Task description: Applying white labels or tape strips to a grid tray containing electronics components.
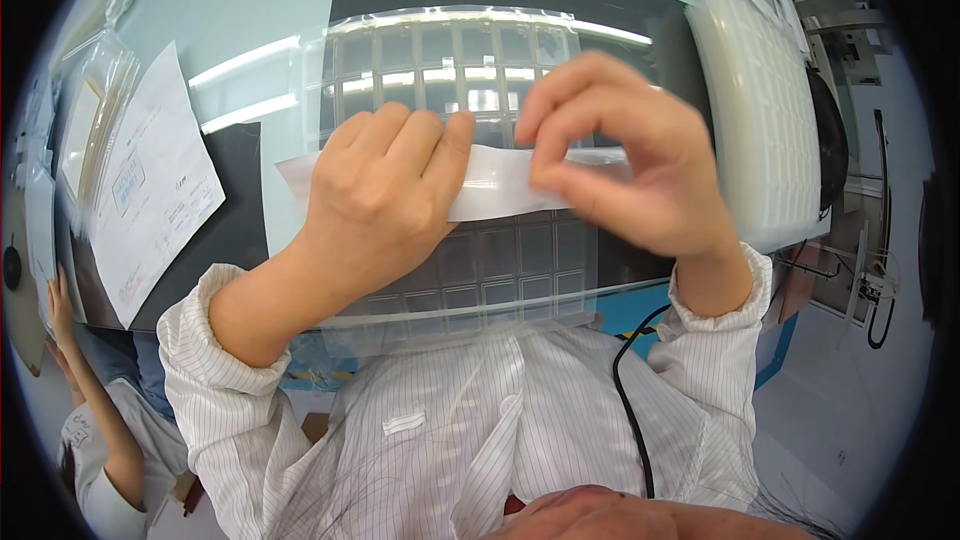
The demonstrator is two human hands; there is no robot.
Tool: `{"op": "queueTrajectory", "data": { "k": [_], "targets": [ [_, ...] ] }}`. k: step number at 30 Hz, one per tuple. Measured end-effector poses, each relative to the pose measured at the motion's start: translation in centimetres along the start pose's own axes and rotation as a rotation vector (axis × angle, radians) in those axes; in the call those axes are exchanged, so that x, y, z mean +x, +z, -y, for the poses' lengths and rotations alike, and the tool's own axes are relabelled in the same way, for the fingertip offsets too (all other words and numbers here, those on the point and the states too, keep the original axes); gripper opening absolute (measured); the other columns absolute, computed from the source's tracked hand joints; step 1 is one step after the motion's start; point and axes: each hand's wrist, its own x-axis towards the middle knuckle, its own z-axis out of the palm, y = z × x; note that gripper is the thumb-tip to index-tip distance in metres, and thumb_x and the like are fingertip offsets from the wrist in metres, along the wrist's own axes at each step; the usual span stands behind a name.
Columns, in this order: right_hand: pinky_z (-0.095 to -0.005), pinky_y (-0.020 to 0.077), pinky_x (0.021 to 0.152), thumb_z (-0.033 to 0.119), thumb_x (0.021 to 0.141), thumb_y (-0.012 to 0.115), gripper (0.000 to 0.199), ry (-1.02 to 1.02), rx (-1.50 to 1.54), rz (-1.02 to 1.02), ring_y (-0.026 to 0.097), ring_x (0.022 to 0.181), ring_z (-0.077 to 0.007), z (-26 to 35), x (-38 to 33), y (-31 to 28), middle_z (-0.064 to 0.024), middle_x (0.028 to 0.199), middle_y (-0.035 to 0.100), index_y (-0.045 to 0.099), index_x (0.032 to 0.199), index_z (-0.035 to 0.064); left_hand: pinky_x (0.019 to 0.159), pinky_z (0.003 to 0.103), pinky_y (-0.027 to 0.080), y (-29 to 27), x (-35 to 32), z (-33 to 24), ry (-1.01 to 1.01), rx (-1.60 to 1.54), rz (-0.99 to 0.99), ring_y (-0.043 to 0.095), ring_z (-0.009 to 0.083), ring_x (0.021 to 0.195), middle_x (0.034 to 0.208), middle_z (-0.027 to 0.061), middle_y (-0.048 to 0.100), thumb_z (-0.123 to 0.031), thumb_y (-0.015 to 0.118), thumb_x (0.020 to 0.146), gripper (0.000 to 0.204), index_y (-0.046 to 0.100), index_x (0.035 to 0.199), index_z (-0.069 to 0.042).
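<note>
A glossy white strip lies across the middle of a clear plastic tray with rows of rectangular compartments. My left hand is closed over the strip's left part, knuckles up; its fingertips are hidden beneath it. Over the strip's right part, my right hand is raised and smeared by motion. Its fingers curl, with thumb and a fingertip close together in a pinch at the strip. Whatever lies between them, if anything, cannot be made out.
A tall stack of clear plastic trays stands at the right. At the left lie a printed paper sheet and a clear bag. A black mat is under the tray. Another person's arm shows at the far left.
</note>
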Motion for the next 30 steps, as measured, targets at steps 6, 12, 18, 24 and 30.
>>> {"op": "queueTrajectory", "data": {
  "k": [6, 12, 18, 24, 30],
  "targets": [
    [-0.0232, 0.0488, 0.078, 0.014, 0.098, 0.07, 0.016, 0.426, -0.181, -0.344, 0.059, 0.09, -0.0067, -6.2, 0.7, -4.0, -0.0015, 0.098, 0.069, 0.071, 0.103, -0.0014, 0.067, 0.035, 0.046, 1.2, 1.5, -0.2, 0.042, -0.076, 0.096, 0.056, 0.0235, 0.077, 0.084, 0.0087, 0.054, -0.002, 0.071, 0.07, 0.047, 0.068, 0.117, 0.006],
    [-0.0225, 0.0483, 0.076, 0.019, 0.099, 0.069, 0.022, 0.46, -0.331, -0.261, 0.06, 0.087, -0.0071, -10.9, 2.0, -5.7, -0.0011, 0.097, 0.07, 0.072, 0.106, -0.0011, 0.081, 0.04, 0.05, 2.8, 3.8, 0.7, 0.044, -0.14, 0.182, 0.059, 0.0302, 0.09, 0.096, 0.012, 0.057, 0.001, 0.074, 0.068, 0.066, 0.06, 0.132, 0.003],
    [-0.0249, 0.0465, 0.067, 0.009, 0.095, 0.071, 0.012, 0.549, -0.103, -0.2, 0.054, 0.076, -0.0072, -10.4, 2.8, -4.9, 0.0009, 0.083, 0.063, 0.067, 0.093, -0.0021, 0.082, 0.039, 0.051, 5.8, 5.4, 1.7, 0.051, -0.14, 0.158, 0.061, 0.0282, 0.091, 0.094, 0.0114, 0.059, -0.001, 0.069, 0.076, 0.054, 0.062, 0.13, 0.003],
    [-0.0222, 0.0466, 0.066, 0.01, 0.096, 0.071, 0.013, 0.542, 0.037, -0.214, 0.055, 0.075, -0.0056, -10.8, 2.6, -4.6, 0.0015, 0.082, 0.064, 0.067, 0.093, -0.0018, 0.078, 0.038, 0.052, 6.3, 5.4, 2.0, 0.06, -0.15, 0.178, 0.062, 0.0265, 0.088, 0.091, 0.0105, 0.059, -0.003, 0.067, 0.079, 0.048, 0.065, 0.127, 0.005],
    [-0.0212, 0.0467, 0.066, 0.008, 0.094, 0.072, 0.012, 0.583, 0.048, -0.311, 0.056, 0.074, -0.0057, -10.5, 2.6, -3.9, 0.0012, 0.081, 0.064, 0.066, 0.094, -0.0016, 0.084, 0.041, 0.052, 6.1, 5.3, 1.9, 0.001, -0.196, 0.241, 0.061, 0.0305, 0.094, 0.097, 0.0122, 0.058, -0.001, 0.074, 0.076, 0.062, 0.06, 0.136, -0.003]
  ]
}}
